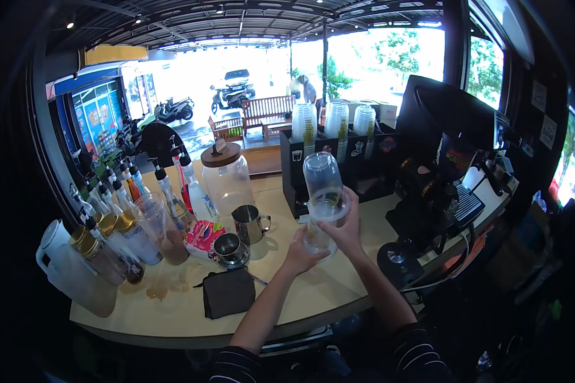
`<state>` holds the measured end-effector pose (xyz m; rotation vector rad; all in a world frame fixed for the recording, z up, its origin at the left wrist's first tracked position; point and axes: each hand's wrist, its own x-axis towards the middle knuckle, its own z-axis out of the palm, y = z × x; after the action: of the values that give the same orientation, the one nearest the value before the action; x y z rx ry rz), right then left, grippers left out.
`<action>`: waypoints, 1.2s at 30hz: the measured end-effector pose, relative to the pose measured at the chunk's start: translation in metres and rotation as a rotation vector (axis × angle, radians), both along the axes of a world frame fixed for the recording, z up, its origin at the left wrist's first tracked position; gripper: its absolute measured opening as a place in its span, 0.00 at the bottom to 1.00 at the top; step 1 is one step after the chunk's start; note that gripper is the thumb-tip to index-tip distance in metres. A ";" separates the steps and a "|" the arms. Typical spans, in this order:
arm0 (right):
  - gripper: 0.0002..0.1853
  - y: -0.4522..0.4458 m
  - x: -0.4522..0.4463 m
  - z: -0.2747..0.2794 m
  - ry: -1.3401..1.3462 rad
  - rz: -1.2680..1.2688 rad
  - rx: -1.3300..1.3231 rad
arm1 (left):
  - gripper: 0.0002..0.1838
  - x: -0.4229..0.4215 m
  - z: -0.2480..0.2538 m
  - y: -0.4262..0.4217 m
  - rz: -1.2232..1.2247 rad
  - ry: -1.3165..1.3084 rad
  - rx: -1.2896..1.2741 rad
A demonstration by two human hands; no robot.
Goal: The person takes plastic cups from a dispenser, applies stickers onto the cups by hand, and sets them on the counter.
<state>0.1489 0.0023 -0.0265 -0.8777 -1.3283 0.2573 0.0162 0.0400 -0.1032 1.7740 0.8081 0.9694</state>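
Both hands are closed around clear plastic cups above the counter. The upper cup (321,173) looks upturned, its closed end up and its wide rim between my fingers. My right hand (346,225) grips near that rim. Lower down, my left hand (305,253) wraps the lower clear cup (317,237), which is partly hidden by fingers. Whether the two are nested or mouth to mouth I cannot tell. Behind them stands a black cup holder (297,169) with stacks of clear printed cups (336,121). A steel milk pitcher (248,225) sits to the left.
On the left of the counter (191,322) crowd pump bottles (169,188), a white-lidded jug (76,268) and a wooden-lidded glass jar (227,182). A dark folded cloth (229,295) lies near the front. An espresso machine (453,159) occupies the right. Outside is a wooden bench (268,110).
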 end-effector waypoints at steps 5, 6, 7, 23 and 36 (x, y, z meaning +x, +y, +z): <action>0.48 -0.011 0.014 0.038 -0.043 -0.033 0.047 | 0.54 0.000 0.005 0.001 0.022 -0.138 0.100; 0.48 -0.015 0.020 0.040 -0.084 -0.029 0.028 | 0.55 -0.001 0.015 -0.005 0.017 -0.271 0.114; 0.48 -0.021 0.025 0.044 -0.086 -0.031 0.035 | 0.55 -0.006 0.026 -0.005 0.014 -0.273 0.121; 0.22 -0.074 0.022 0.055 0.074 0.682 -0.474 | 0.35 -0.059 0.104 -0.038 -0.142 -0.467 0.270; 0.19 -0.076 0.004 0.051 -0.052 0.587 -0.272 | 0.27 -0.060 0.085 -0.041 -0.017 -0.490 0.076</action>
<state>0.1529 -0.0742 0.0246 -0.7004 -1.6041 0.8929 -0.0436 -0.0008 -0.0184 1.5067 0.4468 1.3653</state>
